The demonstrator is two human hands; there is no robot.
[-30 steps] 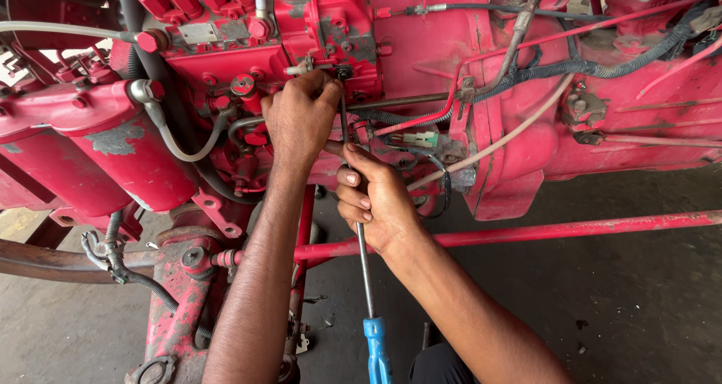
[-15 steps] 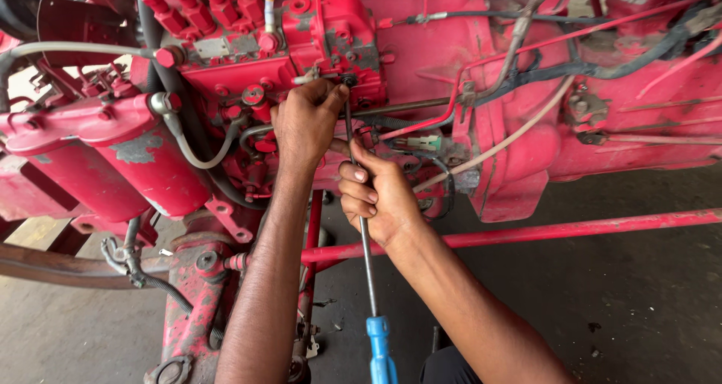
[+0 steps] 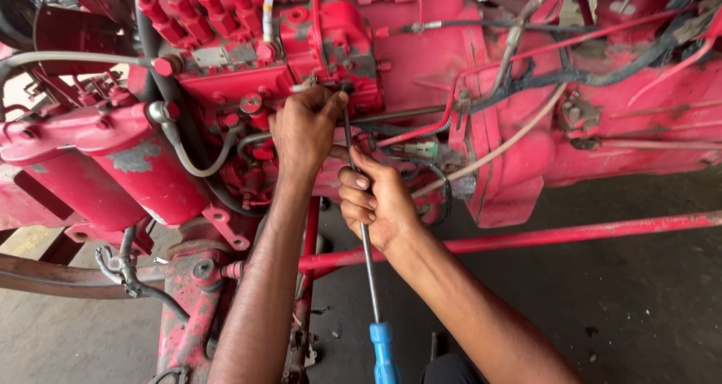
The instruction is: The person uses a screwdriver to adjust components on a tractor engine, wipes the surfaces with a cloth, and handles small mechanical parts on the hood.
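Note:
My left hand (image 3: 302, 128) reaches up to the red engine's pump block (image 3: 331, 45), its fingertips pinched on a small fitting at the block's lower edge. My right hand (image 3: 376, 200) is wrapped around the steel shaft of a long screwdriver (image 3: 367, 264) with a blue handle (image 3: 383, 354). The shaft runs up between both hands, and its tip meets the same fitting beside my left fingers. The tip itself is hidden by the fingers.
A red cylindrical filter (image 3: 113, 158) hangs at the left with a grey hose (image 3: 188, 154) looping by it. A long red rod (image 3: 541, 237) crosses behind my right forearm. Black and pale cables (image 3: 526, 121) run along the red housing at right. Grey concrete floor (image 3: 639, 309) lies below.
The view has shifted, so the engine and both hands sit lower and further right in the frame. Both hands keep the same hold on the fitting and the screwdriver shaft.

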